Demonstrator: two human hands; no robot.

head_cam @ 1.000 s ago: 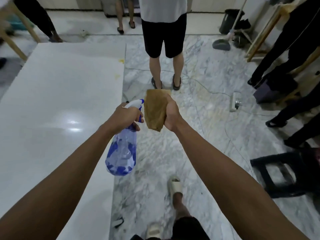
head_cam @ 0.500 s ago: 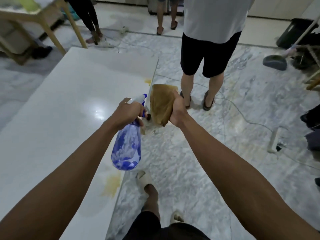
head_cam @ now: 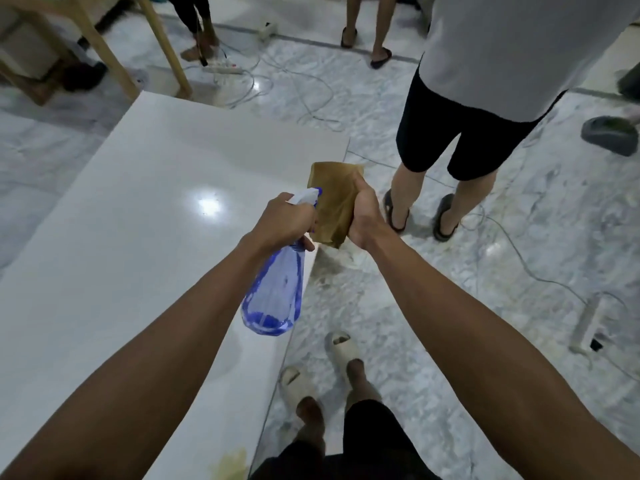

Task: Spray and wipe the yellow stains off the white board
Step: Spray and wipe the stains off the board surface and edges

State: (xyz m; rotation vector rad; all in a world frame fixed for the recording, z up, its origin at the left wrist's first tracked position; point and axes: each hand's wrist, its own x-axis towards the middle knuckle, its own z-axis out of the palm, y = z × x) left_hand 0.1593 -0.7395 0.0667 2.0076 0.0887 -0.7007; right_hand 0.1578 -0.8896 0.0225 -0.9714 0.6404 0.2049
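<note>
**Person has walked up along the board, stain now by the near edge**

Left side first: the white board (head_cam: 138, 237) lies flat and takes up most of the left. A sec ago only its long right edge showed, w/ small yellow marks far up near the far right corner. Now the view has turned and moved fwd, so the far edge and far corners show too, w/ wooden table legs (head_cam: 166, 46) just past them. Those far marks are hidden behind the cloth now, can't tell if they're still there.

A yellow stain (head_cam: 230, 462) sits at the board's right edge, close to the near end. It has slid down toward the bottom as the person stepped fwd.

The left hand (head_cam: 284, 220) grips the neck of the blue spray bottle (head_cam: 273, 292), fingers curled round it. The bottle hangs over the board's right edge, nozzle pointing away.

The right hand (head_cam: 363, 216) clutches the brown cloth (head_cam: 334, 199), bunched up, just beside the bottle top. Both stay up in the air, not touching the board.

Right side: a person in black shorts (head_cam: 460, 133) stands on the marble floor (head_cam: 519, 254), near the board's right edge.

So no spray or wipe yet, I think. Next the bottle needs to aim down at a stain.
</note>
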